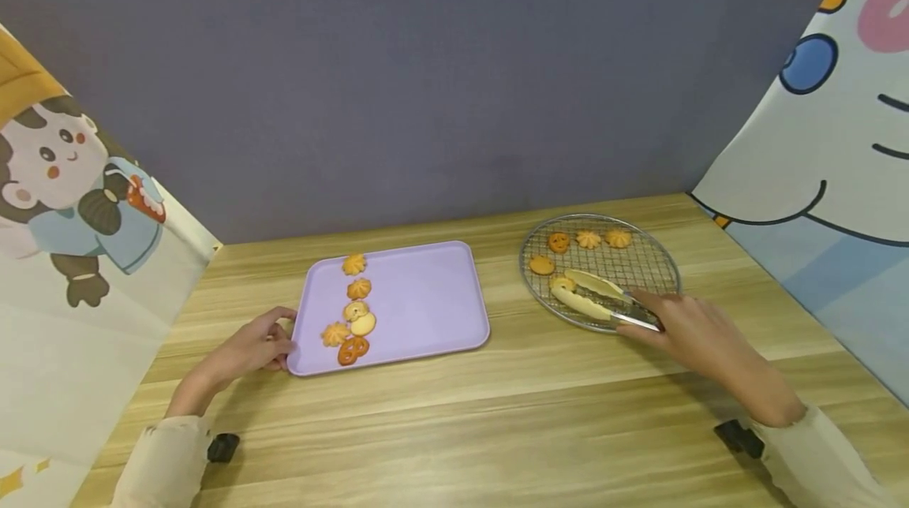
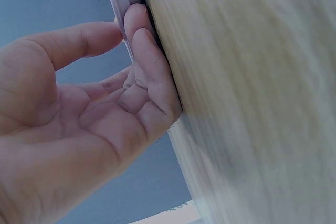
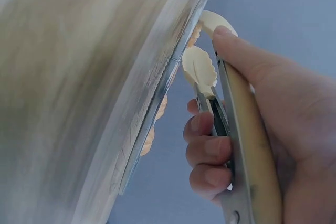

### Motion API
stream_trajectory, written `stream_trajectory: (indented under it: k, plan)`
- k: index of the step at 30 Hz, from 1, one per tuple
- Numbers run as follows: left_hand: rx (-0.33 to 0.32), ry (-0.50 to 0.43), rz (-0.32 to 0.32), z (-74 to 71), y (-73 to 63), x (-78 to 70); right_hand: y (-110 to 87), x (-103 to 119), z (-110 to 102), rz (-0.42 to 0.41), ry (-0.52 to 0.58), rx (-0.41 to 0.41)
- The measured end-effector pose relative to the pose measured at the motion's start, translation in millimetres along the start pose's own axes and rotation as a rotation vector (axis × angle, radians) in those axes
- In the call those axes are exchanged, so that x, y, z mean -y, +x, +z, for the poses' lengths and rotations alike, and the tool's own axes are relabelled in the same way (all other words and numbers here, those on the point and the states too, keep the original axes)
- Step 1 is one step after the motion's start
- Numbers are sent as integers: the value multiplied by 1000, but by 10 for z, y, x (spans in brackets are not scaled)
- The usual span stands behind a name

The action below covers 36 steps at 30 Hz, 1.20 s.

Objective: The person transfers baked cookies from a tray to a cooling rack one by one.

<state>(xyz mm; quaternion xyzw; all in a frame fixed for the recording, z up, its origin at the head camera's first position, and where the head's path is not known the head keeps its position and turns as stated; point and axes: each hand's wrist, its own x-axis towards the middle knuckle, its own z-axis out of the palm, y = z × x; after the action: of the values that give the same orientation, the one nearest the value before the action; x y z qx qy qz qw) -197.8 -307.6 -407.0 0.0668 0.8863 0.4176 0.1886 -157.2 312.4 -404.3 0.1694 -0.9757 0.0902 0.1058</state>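
At the lower left corner of a lilac tray (image 1: 426, 295), my left hand (image 1: 248, 346) pinches the rim between thumb and curled fingers. Along the tray's left side lie several cookies, among them a flower-shaped cookie (image 1: 353, 264) and a pretzel (image 1: 353, 350). My right hand (image 1: 699, 338) grips metal tongs with cream scalloped tips (image 1: 582, 304) over a round wire rack (image 1: 642, 271). Between the spread tips sits a pale cookie (image 1: 563, 284), partly covered by them; whether they squeeze it I cannot tell. In the right wrist view, fingers wrap the tongs' handles (image 3: 244, 145).
Elsewhere on the rack are a pretzel (image 1: 559, 242), a plain round cookie (image 1: 542, 265) and two flower-shaped cookies (image 1: 619, 238). Tray and rack stand apart on a wooden table (image 1: 454, 429). A grey partition (image 1: 440, 98) rises behind; printed panels flank both sides.
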Motion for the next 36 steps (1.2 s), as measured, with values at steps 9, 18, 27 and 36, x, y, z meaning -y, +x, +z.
stream_trajectory:
  k: [9,18,27,36]
  plan:
    - [-5,9,14,7,12,-21,-41,-28,-40,9,4,-4]
    - [-5,11,10,20,11,-53,-95,-15,-44,-11,32,-57]
    - [-2,11,12,11,-7,-35,-86,101,-22,6,-39,-54]
    - [-6,20,19,12,9,-12,-57,160,-32,45,-46,-40]
